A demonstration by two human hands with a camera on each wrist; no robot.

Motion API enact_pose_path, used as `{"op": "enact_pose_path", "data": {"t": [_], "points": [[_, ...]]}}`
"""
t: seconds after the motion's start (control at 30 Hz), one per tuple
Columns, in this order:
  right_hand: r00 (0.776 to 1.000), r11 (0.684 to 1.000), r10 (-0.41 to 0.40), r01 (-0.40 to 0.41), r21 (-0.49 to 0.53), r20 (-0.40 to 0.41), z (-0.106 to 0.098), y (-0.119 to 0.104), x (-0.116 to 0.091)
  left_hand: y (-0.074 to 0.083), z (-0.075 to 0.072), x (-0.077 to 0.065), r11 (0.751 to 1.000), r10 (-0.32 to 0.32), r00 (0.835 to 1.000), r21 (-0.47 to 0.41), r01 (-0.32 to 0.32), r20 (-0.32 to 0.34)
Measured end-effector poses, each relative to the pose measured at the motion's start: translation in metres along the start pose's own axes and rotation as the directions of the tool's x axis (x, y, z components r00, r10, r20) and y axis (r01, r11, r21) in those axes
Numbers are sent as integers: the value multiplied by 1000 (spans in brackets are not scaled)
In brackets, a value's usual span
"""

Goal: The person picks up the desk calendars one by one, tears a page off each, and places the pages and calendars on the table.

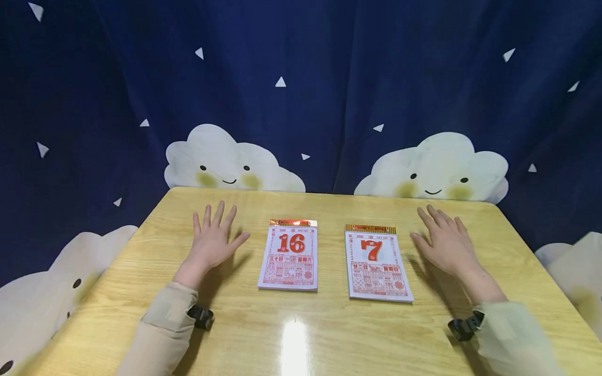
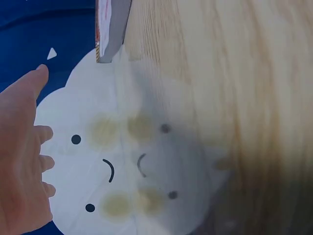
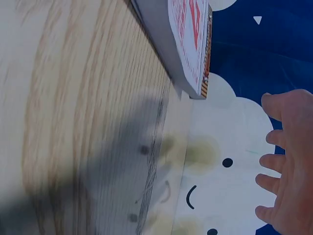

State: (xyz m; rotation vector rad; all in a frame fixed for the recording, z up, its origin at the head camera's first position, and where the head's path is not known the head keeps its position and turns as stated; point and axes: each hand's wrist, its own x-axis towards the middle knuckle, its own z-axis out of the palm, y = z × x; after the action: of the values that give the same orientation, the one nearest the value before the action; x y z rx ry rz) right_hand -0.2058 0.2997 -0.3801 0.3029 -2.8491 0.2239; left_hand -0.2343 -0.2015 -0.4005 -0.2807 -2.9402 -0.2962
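Observation:
Two tear-off calendars lie face up on the wooden table. The left calendar (image 1: 290, 261) shows a big red 16, and the right calendar (image 1: 378, 269) a big red 7; each has a shiny red and gold strip along its top. To the left of the first, my left hand (image 1: 211, 245) has its fingers spread and holds nothing. My right hand (image 1: 449, 245) is just right of the second, fingers extended, also holding nothing. The left wrist view catches an edge of the left calendar (image 2: 113, 29); in the right wrist view the right calendar (image 3: 183, 44) shows its thick side.
The light wooden table (image 1: 249, 334) reflects a bright glare near its front. Behind it hangs a dark blue curtain (image 1: 320, 94) with white triangles and smiling clouds. Each sleeve (image 1: 164, 324) has a small black camera (image 1: 201, 316) strapped near the wrist.

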Motion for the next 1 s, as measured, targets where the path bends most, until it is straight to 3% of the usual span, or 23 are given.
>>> {"op": "enact_pose_path", "data": {"t": [0.37, 0.67, 1.0], "points": [[999, 999, -33, 32, 32, 7, -2, -21, 9, 12, -6, -1, 1000, -5, 1000, -23, 6, 2], [998, 995, -58, 56, 80, 19, 10, -41, 15, 21, -6, -2, 998, -9, 1000, -57, 10, 20], [997, 990, -74, 75, 117, -10, 18, -59, 17, 26, -4, -5, 993, -9, 999, -118, 4, -43]]}}
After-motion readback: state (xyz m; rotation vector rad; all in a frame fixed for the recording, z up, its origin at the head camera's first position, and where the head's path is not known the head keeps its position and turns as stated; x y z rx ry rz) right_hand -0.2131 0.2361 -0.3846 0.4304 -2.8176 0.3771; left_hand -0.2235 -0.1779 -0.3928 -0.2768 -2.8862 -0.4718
